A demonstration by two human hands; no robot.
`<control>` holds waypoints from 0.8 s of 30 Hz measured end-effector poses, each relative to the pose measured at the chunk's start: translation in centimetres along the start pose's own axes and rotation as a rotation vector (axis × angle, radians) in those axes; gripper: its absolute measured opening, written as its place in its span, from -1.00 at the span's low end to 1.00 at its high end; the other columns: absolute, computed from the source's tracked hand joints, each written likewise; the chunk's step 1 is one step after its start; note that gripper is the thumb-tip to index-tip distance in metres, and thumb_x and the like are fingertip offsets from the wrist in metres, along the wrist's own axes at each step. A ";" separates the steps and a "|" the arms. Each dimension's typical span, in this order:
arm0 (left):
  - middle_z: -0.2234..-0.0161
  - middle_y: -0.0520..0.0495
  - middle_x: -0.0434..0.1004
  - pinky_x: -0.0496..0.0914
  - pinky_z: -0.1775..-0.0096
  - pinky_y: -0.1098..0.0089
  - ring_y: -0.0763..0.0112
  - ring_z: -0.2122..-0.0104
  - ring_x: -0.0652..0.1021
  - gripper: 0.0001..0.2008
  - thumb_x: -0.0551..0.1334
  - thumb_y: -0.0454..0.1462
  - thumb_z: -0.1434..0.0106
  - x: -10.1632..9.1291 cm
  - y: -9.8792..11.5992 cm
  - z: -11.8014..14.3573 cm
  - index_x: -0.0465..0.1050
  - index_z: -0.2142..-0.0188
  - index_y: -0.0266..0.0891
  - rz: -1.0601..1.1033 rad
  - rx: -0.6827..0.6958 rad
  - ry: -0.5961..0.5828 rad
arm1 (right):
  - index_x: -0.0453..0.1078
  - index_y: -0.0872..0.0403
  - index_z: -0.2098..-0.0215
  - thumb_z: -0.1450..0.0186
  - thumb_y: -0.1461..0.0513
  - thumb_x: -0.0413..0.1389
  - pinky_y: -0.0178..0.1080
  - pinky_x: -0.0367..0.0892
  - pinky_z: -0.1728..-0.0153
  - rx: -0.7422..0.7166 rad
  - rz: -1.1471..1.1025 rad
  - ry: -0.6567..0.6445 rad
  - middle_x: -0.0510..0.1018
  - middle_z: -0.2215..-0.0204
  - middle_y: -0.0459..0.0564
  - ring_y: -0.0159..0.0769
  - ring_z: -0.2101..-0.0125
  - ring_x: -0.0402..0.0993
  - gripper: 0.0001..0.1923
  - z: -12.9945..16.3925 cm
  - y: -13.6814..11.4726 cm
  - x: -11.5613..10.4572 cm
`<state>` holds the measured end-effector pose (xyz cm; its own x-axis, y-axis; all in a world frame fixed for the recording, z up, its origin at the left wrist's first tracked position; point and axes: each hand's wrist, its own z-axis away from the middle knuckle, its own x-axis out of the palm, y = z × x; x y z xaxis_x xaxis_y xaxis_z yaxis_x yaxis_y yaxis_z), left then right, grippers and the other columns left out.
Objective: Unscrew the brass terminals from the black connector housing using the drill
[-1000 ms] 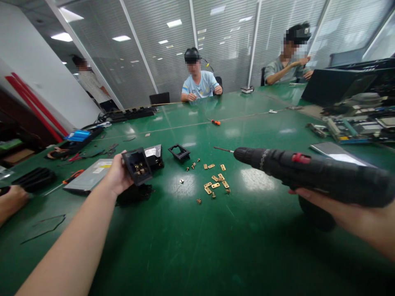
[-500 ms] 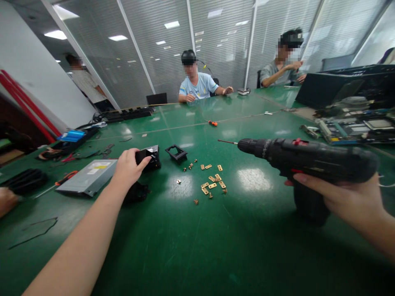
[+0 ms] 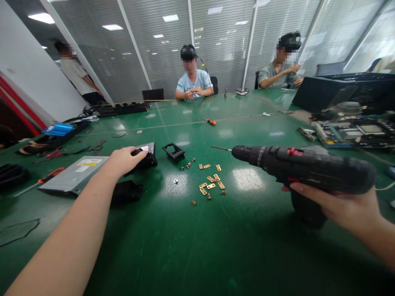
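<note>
My right hand (image 3: 348,207) is wrapped round the grip of a black cordless drill (image 3: 296,164), whose long thin bit points left above the table. My left hand (image 3: 128,160) is closed over a black box-shaped part (image 3: 148,158) with a silvery top; my fingers hide some of it. Just below that hand lies another black part (image 3: 128,191), half covered by my forearm. A square black frame (image 3: 173,151) stands to the right of the held part. Between my hands lie several small brass plates (image 3: 211,186) and several loose screws (image 3: 194,202).
A silver disc drive (image 3: 78,172) and an orange-handled screwdriver (image 3: 51,175) lie at left. Farther off is a small orange screwdriver (image 3: 211,122). Circuit boards (image 3: 348,131) and a black computer case (image 3: 333,92) occupy the right. Two people sit across the table; another stands back left.
My left hand has lowered slightly with the black part, which shows less of its front. The drill has shifted a little left in view. The person opposite has brought both hands together.
</note>
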<state>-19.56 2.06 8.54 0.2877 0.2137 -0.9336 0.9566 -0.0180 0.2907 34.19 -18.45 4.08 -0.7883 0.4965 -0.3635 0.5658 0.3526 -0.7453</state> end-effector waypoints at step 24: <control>0.35 -0.17 0.60 0.45 0.24 0.16 0.03 0.32 0.58 -0.43 0.09 0.26 -0.36 5.3 13.1 9.3 0.53 0.35 -0.13 0.500 0.319 -0.243 | 0.74 -0.11 0.13 -0.11 0.12 0.49 -0.11 0.70 0.11 -0.118 -0.038 -0.103 0.82 0.29 -0.11 -0.02 0.33 0.79 -0.67 0.1 -0.1 -0.4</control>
<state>-5.11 -6.11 5.43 0.6691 -0.1228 -0.7330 0.6598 -0.3559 0.6619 34.46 -18.79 4.22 -0.8270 0.3993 -0.3957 0.5544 0.4634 -0.6912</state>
